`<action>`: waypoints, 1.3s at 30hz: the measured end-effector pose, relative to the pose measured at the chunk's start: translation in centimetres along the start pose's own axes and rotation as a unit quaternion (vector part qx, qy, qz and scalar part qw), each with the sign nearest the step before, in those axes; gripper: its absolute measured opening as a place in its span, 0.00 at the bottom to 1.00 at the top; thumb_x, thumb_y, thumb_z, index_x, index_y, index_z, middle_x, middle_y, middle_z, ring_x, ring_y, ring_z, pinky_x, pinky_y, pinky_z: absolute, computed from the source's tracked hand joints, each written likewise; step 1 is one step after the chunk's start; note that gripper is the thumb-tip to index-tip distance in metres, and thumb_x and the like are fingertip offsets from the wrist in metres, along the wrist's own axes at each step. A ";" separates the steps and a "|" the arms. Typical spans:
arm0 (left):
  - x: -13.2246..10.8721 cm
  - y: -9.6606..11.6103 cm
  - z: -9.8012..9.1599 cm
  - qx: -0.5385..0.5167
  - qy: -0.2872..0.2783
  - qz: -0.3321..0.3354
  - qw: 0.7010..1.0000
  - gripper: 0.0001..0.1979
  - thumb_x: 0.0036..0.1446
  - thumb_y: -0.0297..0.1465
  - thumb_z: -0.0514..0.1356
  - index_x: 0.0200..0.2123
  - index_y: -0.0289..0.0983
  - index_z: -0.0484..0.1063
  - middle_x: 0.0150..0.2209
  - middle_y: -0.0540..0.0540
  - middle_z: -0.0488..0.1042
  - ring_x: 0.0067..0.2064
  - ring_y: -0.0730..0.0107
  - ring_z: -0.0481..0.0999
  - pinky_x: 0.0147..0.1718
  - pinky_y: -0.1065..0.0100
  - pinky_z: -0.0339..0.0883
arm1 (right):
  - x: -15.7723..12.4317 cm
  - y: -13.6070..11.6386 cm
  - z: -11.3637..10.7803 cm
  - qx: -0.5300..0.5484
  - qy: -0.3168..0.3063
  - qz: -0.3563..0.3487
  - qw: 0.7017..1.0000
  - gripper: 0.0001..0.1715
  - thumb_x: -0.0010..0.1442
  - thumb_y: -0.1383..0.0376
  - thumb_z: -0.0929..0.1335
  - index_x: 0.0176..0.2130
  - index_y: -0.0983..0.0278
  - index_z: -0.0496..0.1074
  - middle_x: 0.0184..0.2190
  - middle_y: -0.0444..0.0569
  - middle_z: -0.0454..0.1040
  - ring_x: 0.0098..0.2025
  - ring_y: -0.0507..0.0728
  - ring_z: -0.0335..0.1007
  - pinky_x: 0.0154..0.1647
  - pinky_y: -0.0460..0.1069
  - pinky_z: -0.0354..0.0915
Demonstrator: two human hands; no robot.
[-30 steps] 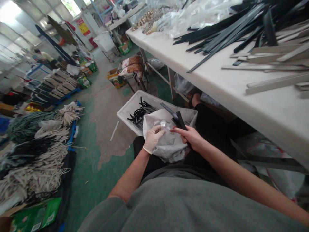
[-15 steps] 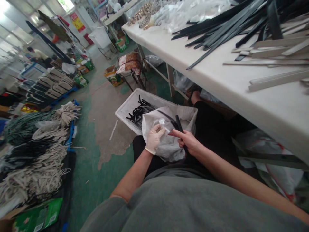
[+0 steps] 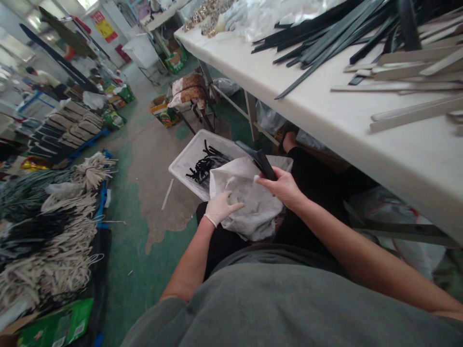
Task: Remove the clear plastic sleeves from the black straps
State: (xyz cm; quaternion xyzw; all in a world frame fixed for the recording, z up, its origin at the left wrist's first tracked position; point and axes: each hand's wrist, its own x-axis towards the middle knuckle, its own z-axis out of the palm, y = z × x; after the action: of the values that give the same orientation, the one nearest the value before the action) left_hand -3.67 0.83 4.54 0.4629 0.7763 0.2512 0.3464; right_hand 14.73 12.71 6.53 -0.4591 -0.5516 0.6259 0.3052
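My right hand [image 3: 284,185] is closed around a black strap [image 3: 265,165], apparently folded, which points up and to the left over my lap. A small white piece shows at the tip of one of its fingers. My left hand [image 3: 220,207], in a pale glove, is open with thumb and fingers apart and nothing in it. It hovers at the left side of a white cloth sack [image 3: 249,207] lying across my knees. Beyond the sack stands a white plastic bin [image 3: 181,168] with black strap pieces [image 3: 202,168] inside.
A white-topped table [image 3: 325,115] runs along the right, bearing black straps [image 3: 325,43], beige straps [image 3: 408,86] and metal fittings [image 3: 208,14]. Bundled cords [image 3: 47,260] lie at left. A cushioned stool [image 3: 188,89] stands ahead; a person [image 3: 48,79] sits far left.
My left hand has drawn back left from the right hand and opened. My right hand has raised and turned the black strap. The view has shifted slightly.
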 end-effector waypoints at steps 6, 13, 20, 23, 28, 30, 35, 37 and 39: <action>0.5 4.3 2.8 -0.283 -0.056 0.101 0.952 0.21 0.52 0.41 0.65 0.47 0.36 0.75 0.39 0.43 0.78 0.43 0.64 0.76 0.47 0.65 0.66 | 0.3 -0.6 0.7 -0.021 -0.036 -0.041 0.998 0.18 0.45 0.56 0.73 0.34 0.65 0.73 0.21 0.38 0.66 0.16 0.45 0.53 0.13 0.43 0.52; -2.3 2.5 5.2 -0.448 -0.086 -0.086 0.886 0.22 0.41 0.45 0.71 0.33 0.33 0.75 0.22 0.50 0.73 0.26 0.74 0.71 0.31 0.71 0.64 | 3.4 -1.5 -2.0 0.016 0.068 -0.027 0.997 0.16 0.42 0.62 0.75 0.32 0.64 0.71 0.19 0.37 0.63 0.15 0.45 0.51 0.13 0.43 0.49; -4.8 1.2 4.5 -0.420 -0.184 -0.139 0.878 0.19 0.39 0.39 0.72 0.31 0.33 0.76 0.25 0.48 0.76 0.24 0.75 0.72 0.28 0.72 0.65 | 5.0 -1.2 -1.7 0.005 0.088 -0.043 0.995 0.12 0.44 0.65 0.73 0.31 0.65 0.71 0.18 0.37 0.63 0.15 0.44 0.50 0.13 0.43 0.48; -4.7 1.5 4.4 -0.371 -0.255 -0.157 0.879 0.12 0.43 0.34 0.70 0.31 0.33 0.78 0.25 0.44 0.77 0.26 0.69 0.75 0.31 0.67 0.69 | 4.8 -1.0 -0.8 -0.008 0.051 -0.042 0.998 0.13 0.45 0.63 0.74 0.32 0.65 0.72 0.19 0.38 0.64 0.15 0.44 0.51 0.13 0.42 0.48; -4.0 1.7 4.0 -0.402 -0.332 -0.180 0.834 0.08 0.52 0.26 0.60 0.31 0.30 0.80 0.27 0.38 0.78 0.30 0.59 0.77 0.37 0.60 0.71 | 3.4 -0.1 -0.7 -0.003 -0.050 0.007 0.999 0.18 0.50 0.54 0.73 0.35 0.64 0.71 0.19 0.39 0.68 0.13 0.45 0.49 0.12 0.43 0.46; -3.0 1.2 2.5 -0.464 -0.290 -0.201 0.813 0.10 0.55 0.26 0.58 0.30 0.29 0.79 0.26 0.38 0.77 0.29 0.61 0.77 0.38 0.59 0.72 | 2.6 0.5 -1.2 0.004 -0.086 0.036 0.996 0.21 0.53 0.50 0.71 0.37 0.64 0.69 0.21 0.42 0.73 0.12 0.45 0.49 0.11 0.44 0.45; 0.6 0.7 -8.6 -0.620 0.005 -0.147 0.770 0.11 0.60 0.29 0.54 0.31 0.35 0.76 0.28 0.45 0.79 0.29 0.70 0.79 0.38 0.64 0.74 | 0.4 1.8 -3.1 0.031 -0.103 0.070 0.992 0.23 0.55 0.48 0.68 0.38 0.65 0.67 0.25 0.48 0.77 0.12 0.45 0.48 0.12 0.44 0.42; 0.9 1.3 -14.7 -0.661 0.151 -0.054 0.733 0.14 0.64 0.29 0.50 0.32 0.37 0.75 0.28 0.49 0.79 0.30 0.74 0.79 0.40 0.67 0.73 | -0.5 1.7 -3.7 0.041 -0.088 0.066 0.993 0.22 0.55 0.50 0.68 0.38 0.66 0.68 0.24 0.46 0.76 0.12 0.45 0.48 0.13 0.44 0.42; 0.4 2.3 -19.5 -0.669 0.235 0.022 0.704 0.15 0.66 0.32 0.49 0.33 0.40 0.74 0.29 0.52 0.80 0.30 0.76 0.79 0.40 0.68 0.73 | -1.5 1.1 -4.2 0.025 -0.083 0.046 0.995 0.21 0.54 0.51 0.68 0.36 0.67 0.70 0.23 0.46 0.75 0.13 0.45 0.51 0.14 0.45 0.45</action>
State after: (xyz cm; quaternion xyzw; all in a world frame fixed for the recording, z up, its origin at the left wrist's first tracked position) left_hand -17.54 0.83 18.39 0.0523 0.4501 0.8130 0.3657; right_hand 19.25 12.91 5.93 -0.4228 -0.5378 0.6887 0.2401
